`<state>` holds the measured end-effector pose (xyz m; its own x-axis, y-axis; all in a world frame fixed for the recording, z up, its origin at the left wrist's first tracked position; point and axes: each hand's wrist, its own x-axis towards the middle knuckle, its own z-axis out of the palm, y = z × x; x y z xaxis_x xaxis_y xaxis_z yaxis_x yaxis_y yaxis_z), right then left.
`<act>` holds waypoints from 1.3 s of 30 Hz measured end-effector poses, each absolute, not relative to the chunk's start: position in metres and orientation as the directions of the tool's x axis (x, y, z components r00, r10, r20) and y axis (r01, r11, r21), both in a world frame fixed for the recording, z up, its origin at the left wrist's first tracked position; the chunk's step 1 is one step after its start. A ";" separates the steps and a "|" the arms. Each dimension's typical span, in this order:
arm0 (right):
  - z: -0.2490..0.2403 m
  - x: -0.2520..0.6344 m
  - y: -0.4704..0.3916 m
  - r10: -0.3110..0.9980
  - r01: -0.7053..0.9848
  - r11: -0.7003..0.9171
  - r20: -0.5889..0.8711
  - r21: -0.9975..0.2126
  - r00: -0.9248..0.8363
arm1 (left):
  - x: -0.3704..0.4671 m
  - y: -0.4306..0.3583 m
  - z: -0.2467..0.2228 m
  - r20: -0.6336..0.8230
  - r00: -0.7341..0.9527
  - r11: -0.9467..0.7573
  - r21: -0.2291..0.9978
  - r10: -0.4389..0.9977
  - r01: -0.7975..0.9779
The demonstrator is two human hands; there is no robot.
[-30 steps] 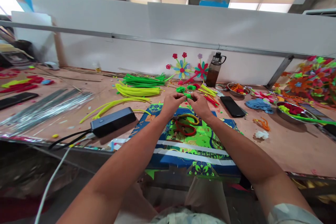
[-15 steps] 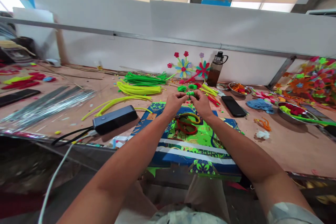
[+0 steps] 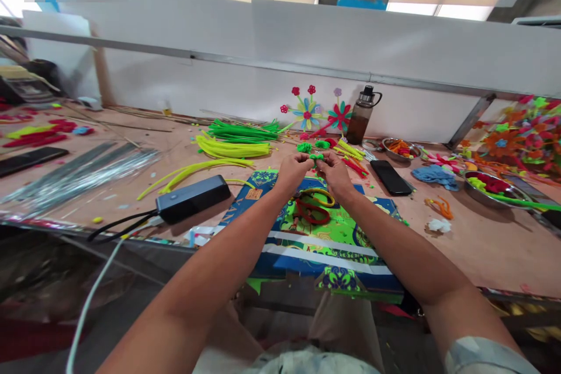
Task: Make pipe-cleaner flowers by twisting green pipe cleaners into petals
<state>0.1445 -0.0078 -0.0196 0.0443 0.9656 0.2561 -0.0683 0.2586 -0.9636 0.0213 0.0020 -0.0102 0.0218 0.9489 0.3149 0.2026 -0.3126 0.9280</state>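
Both hands meet above the far edge of a blue and green printed board (image 3: 324, 263). My left hand (image 3: 293, 172) pinches one side of a small green fuzzy piece (image 3: 317, 158), and my right hand (image 3: 335, 174) pinches the other side. The fingertips hide part of the piece. Just beyond the hands lie more green fuzzy pieces (image 3: 304, 147). Below the wrists, scissors with red and yellow handles (image 3: 312, 210) rest on the board.
Left of the board are a black power bank (image 3: 193, 198) with a cable, yellow stems (image 3: 232, 147) and green stems (image 3: 243, 131). A bottle (image 3: 360, 117), a phone (image 3: 390, 177) and metal bowls (image 3: 495, 201) stand or lie to the right.
The fingers of my right hand have shifted slightly around the green piece. A blurred, pixelated patch now covers the top left corner.
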 end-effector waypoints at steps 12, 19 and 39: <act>-0.011 0.152 -0.009 0.903 0.283 0.408 0.429 -0.868 0.013 | 0.019 0.000 -0.007 0.454 -0.002 -0.411 0.809 0.891 0.420; -0.014 0.154 -0.006 0.903 0.314 0.402 0.430 -0.860 0.023 | 0.019 -0.001 -0.005 0.434 0.011 -0.406 0.834 0.901 0.373; -0.020 0.148 -0.009 0.951 0.042 0.297 0.299 -0.954 0.073 | 0.019 0.002 -0.012 0.265 0.028 -0.266 0.949 0.964 0.172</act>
